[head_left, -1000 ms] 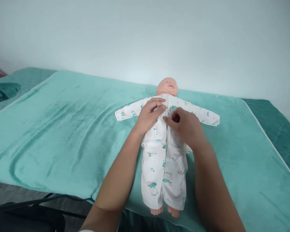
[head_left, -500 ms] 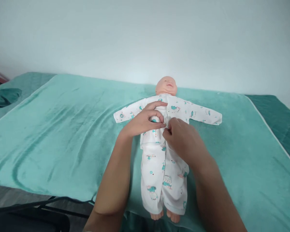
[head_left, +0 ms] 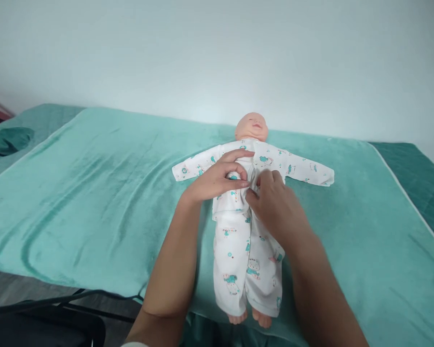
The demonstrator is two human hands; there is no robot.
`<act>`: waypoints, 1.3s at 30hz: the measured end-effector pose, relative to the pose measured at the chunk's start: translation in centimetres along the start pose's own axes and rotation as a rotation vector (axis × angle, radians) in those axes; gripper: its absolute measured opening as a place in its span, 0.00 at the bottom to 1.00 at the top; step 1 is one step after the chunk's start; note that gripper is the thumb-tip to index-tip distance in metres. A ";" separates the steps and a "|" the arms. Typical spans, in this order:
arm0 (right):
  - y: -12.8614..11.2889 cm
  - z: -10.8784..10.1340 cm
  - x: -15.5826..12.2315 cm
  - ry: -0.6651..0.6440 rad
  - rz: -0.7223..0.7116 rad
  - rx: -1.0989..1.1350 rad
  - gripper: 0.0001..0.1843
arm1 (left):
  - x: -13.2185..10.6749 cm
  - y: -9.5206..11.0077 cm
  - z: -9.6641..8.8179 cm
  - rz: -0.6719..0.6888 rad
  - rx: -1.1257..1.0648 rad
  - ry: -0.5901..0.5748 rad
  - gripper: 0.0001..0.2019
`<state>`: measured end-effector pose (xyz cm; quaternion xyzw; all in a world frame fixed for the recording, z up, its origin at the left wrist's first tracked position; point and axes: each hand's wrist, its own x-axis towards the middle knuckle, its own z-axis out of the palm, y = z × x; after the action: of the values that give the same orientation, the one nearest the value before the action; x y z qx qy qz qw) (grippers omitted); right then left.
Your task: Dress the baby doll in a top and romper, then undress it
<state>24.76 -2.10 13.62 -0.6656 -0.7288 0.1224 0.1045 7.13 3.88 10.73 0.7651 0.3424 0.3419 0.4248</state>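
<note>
A baby doll (head_left: 252,126) lies on its back on a teal blanket (head_left: 94,193), dressed in a white printed shirt (head_left: 296,169) and matching trousers (head_left: 244,260), sleeves spread out sideways. My left hand (head_left: 219,177) pinches the left edge of the shirt front at the doll's chest. My right hand (head_left: 275,202) is closed on the right edge of the shirt front, right beside the left hand's fingertips. Both hands meet at the middle of the chest. The doll's bare feet (head_left: 249,317) stick out near the blanket's front edge.
The blanket covers a bed with a darker green sheet (head_left: 412,178) showing at the right and far left. A pale wall (head_left: 217,58) stands behind. Dark floor and black cables (head_left: 58,301) lie below the bed's front edge at the lower left.
Both hands have shifted slightly lower on the shirt front, from near the collar to mid-chest, still pinching the two edges together. The doll has not moved.
</note>
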 end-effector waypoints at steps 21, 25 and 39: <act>4.1 -0.9 1.8 -0.248 -0.124 0.838 0.16 | 0.2 0.3 0.4 0.030 -0.003 0.058 0.06; 3.9 -0.3 2.0 -0.243 -0.136 1.078 0.19 | 0.1 0.5 0.5 0.052 -0.025 0.089 0.07; 3.1 0.3 2.1 -0.212 -0.071 1.094 0.22 | 0.3 0.5 0.5 0.002 -0.086 0.081 0.06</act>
<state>27.37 0.21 12.31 -0.4734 -0.5876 0.5453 0.3650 7.81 3.68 10.96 0.7323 0.3434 0.3872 0.4426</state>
